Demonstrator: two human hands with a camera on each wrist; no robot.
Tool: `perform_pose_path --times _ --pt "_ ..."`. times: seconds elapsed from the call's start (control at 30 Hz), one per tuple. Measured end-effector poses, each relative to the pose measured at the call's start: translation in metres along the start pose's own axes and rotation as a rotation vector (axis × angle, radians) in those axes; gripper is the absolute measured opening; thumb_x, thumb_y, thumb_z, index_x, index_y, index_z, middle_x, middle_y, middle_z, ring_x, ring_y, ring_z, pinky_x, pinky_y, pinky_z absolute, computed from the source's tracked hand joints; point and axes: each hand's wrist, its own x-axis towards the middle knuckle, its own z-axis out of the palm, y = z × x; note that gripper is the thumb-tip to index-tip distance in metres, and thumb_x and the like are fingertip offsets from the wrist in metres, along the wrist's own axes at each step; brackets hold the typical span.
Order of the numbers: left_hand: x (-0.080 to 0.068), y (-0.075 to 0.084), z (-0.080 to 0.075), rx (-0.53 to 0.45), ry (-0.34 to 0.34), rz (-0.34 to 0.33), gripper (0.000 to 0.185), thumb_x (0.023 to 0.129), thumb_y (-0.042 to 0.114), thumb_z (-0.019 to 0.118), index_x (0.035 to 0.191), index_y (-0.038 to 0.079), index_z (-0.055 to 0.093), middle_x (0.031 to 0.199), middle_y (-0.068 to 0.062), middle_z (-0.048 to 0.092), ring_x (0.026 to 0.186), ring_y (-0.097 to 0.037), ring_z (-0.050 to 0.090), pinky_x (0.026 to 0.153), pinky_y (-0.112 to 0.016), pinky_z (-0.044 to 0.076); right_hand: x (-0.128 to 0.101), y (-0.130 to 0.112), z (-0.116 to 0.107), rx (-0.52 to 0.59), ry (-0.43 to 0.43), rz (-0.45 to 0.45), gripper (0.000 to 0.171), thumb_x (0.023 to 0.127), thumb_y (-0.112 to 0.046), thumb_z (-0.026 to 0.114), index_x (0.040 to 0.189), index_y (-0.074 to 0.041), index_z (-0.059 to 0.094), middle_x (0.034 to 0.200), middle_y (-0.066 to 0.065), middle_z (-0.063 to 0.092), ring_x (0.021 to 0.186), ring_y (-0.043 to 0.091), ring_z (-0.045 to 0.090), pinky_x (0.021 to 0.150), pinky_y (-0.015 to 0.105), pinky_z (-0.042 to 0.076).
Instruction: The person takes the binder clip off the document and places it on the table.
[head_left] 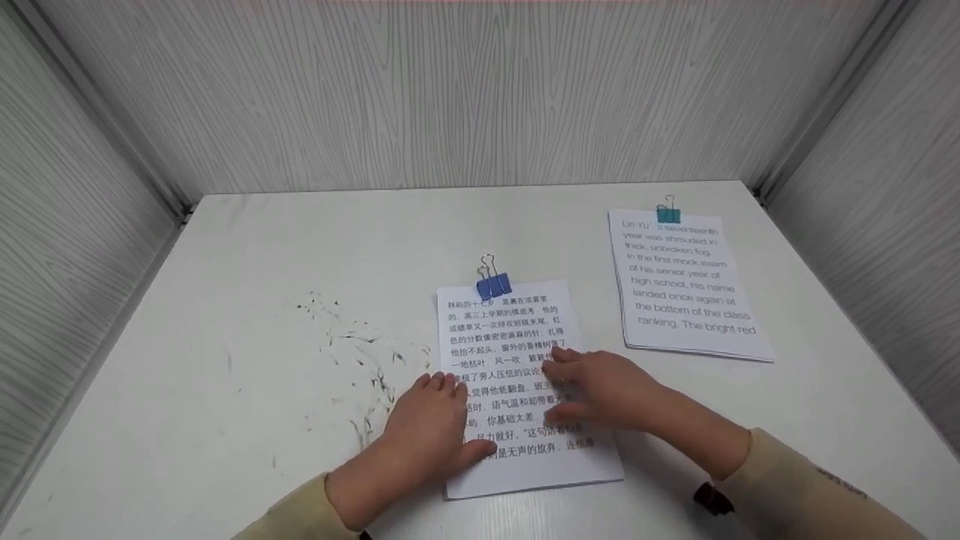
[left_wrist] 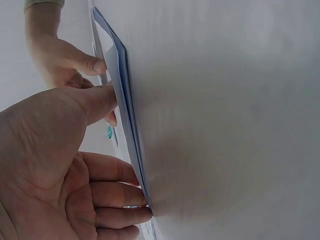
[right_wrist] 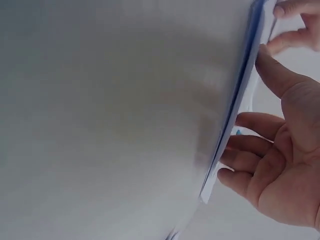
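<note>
A stack of paper printed with Chinese text (head_left: 506,337) lies on the table, a blue binder clip (head_left: 495,286) at its top edge with the wire handles raised. My left hand (head_left: 424,424) rests along the stack's left side, thumb over the lower part of the page. On the opposite side my right hand (head_left: 611,390) touches the right edge, its fingers reaching over the printed lines. In the left wrist view, the left thumb and fingertips meet the paper edge (left_wrist: 127,100), where the sheets part slightly. The right wrist view shows the right fingers (right_wrist: 245,150) relaxed against the paper edge.
A second stack with English text (head_left: 686,289) lies to the right, held by a teal binder clip (head_left: 669,215). Dark marks (head_left: 375,367) stain the white tabletop (head_left: 225,300) on the left. Grey wood-patterned panels (head_left: 465,90) enclose the back and both sides.
</note>
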Motion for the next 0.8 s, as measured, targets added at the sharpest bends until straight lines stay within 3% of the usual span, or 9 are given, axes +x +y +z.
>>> perform_pose_path --times 0.17,0.4,0.8 --pt "0.003 0.000 -0.003 0.024 -0.008 -0.004 0.099 0.094 0.071 0.064 0.146 -0.012 0.055 0.151 -0.031 0.054 0.144 -0.045 0.049 0.124 -0.052 0.034 0.016 0.029 -0.027 0.264 0.144 0.066 0.072 0.090 -0.047 0.084 0.149 -0.012 0.063 0.150 0.007 0.062 0.139 0.032 0.058 0.115 0.053 0.047" --pt "0.004 0.000 -0.004 0.021 -0.010 -0.013 0.098 0.094 0.071 0.065 0.146 -0.012 0.055 0.151 -0.031 0.054 0.144 -0.045 0.049 0.124 -0.052 0.034 0.053 0.077 -0.059 0.504 0.277 0.135 0.067 0.093 -0.038 0.084 0.151 -0.013 0.061 0.140 0.012 0.068 0.125 0.027 0.067 0.108 0.048 0.053" --pt "0.001 0.002 -0.002 0.013 -0.016 -0.020 0.097 0.094 0.070 0.066 0.145 -0.011 0.056 0.150 -0.031 0.055 0.143 -0.045 0.050 0.123 -0.053 0.036 0.089 0.105 -0.065 0.709 0.202 0.190 0.072 0.096 -0.035 0.082 0.159 -0.017 0.051 0.146 0.009 0.063 0.137 0.026 0.056 0.117 0.051 0.042"
